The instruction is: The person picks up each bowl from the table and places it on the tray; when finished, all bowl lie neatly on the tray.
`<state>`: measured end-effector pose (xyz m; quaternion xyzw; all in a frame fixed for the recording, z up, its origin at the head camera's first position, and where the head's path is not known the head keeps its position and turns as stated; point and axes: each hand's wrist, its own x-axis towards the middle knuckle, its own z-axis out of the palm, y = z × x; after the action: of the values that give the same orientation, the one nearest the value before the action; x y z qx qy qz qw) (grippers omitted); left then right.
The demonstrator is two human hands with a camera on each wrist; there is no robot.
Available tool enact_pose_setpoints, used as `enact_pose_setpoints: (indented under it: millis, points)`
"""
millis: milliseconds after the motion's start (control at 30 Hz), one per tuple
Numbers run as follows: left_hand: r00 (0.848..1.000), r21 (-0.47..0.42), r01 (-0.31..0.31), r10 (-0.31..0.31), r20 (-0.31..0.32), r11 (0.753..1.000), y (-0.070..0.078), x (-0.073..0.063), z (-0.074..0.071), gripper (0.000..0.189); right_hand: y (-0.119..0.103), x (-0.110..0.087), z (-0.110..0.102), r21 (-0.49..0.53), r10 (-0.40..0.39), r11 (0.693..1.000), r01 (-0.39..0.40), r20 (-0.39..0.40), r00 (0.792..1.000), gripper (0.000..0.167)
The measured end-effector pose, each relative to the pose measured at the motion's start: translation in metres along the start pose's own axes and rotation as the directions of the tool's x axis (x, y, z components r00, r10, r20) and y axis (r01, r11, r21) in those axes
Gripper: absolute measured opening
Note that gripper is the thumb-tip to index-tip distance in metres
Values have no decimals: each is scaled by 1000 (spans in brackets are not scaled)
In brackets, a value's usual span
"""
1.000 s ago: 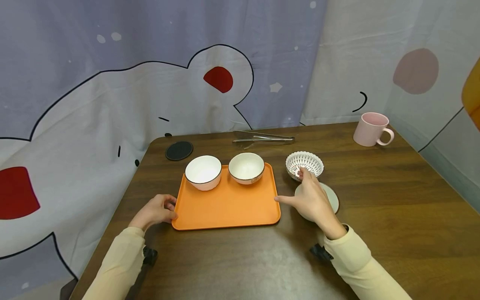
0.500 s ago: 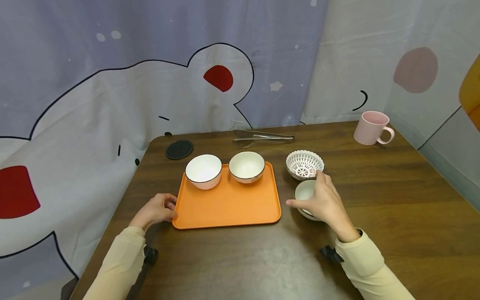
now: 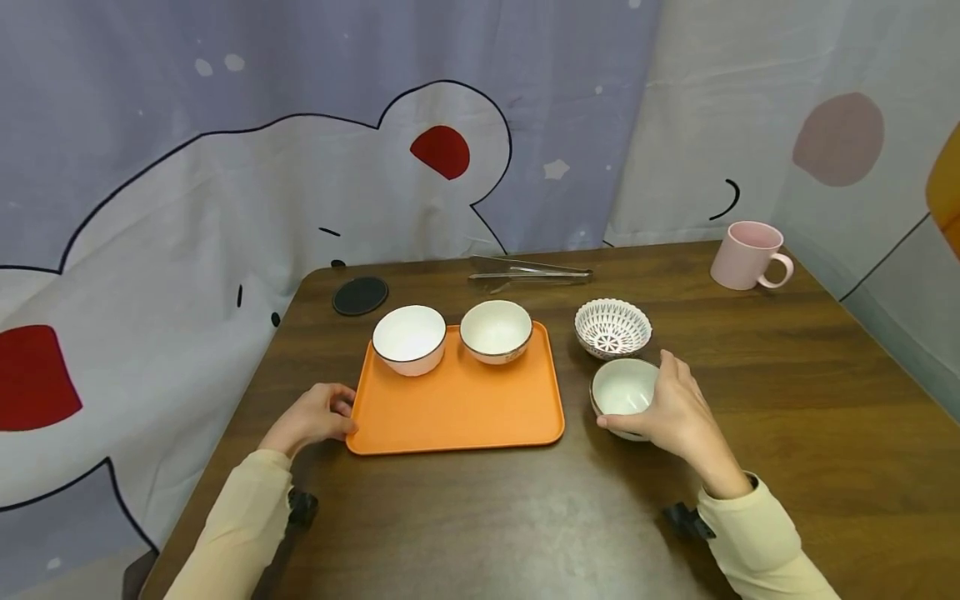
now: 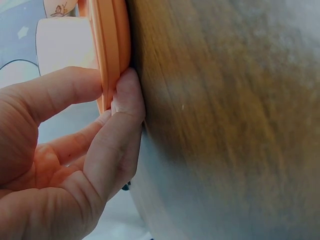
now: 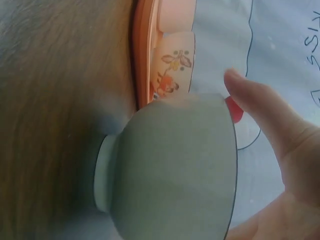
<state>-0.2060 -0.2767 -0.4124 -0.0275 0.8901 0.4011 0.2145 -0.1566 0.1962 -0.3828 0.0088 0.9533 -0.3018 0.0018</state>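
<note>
My left hand holds the left edge of the orange tray; in the left wrist view its thumb and fingers pinch the tray's rim. On the tray's far side stand a white bowl and a cream bowl with a painted flower. To the tray's right, a pale green bowl stands on the table. My right hand is spread over that bowl's near right side. Seen from the right wrist, the thumb extends just past the rim of the pale green bowl.
A small patterned white bowl stands just behind the pale green one. Tongs lie along the back edge, a black round coaster at the back left. At the back right stands a pink mug.
My right hand has moved right and toward me, from beside the patterned bowl and tray edge to the pale green bowl, uncovering more of it. The left hand stays on the tray.
</note>
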Motion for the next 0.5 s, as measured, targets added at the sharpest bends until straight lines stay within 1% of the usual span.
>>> enact_pose_setpoints:
  millis: [133, 233, 367, 500]
  points:
    - [1000, 5, 1, -1, 1, 1000, 1, 0, -1, 54, 6, -1, 0, 2, 8, 1000, -8, 65, 998, 135]
    - [1000, 8, -2, 2, 4, 1000, 1, 0, -2, 55, 10, -2, 2, 8, 10, 1000, -11, 91, 996, 136]
    - [1000, 6, 0, 0, 7, 1000, 1, -1, -2, 55, 14, -3, 3, 18, 9, 1000, -11, 99, 995, 135]
    - [1000, 4, 7, -7, 6, 1000, 1, -1, -1, 55, 17, -4, 5, 23, 7, 1000, -9, 78, 997, 132]
